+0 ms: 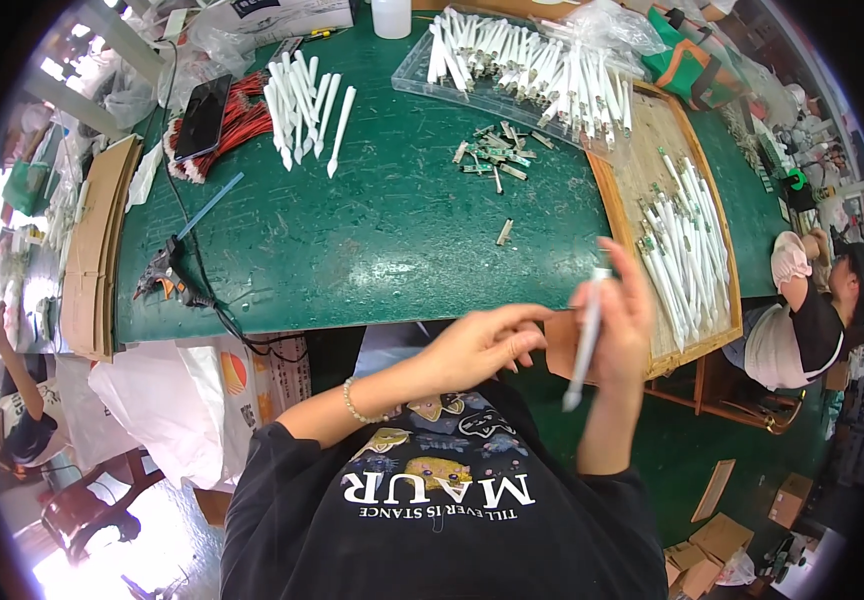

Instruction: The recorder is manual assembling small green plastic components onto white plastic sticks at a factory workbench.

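White stick (584,350): one, slanting at the near edge of the table (382,240), toward its right end.
Right hand (620,315): closed on that stick.
Left hand (492,345): just beside, fingers loosely bent, nothing seen in them.
Small boards (494,155): loose pile right of the table's middle, one stray piece nearer.
Wooden tray (607,190): table's right end; sticks inside, some showing green ends, apparently fitted.
Clear tray (414,72): far edge; many sticks, metallic ends, perhaps also fitted.
Stick bundle (302,105): far left, seemingly unfitted.
Progress: seemingly well along; loose boards and bundle remain.
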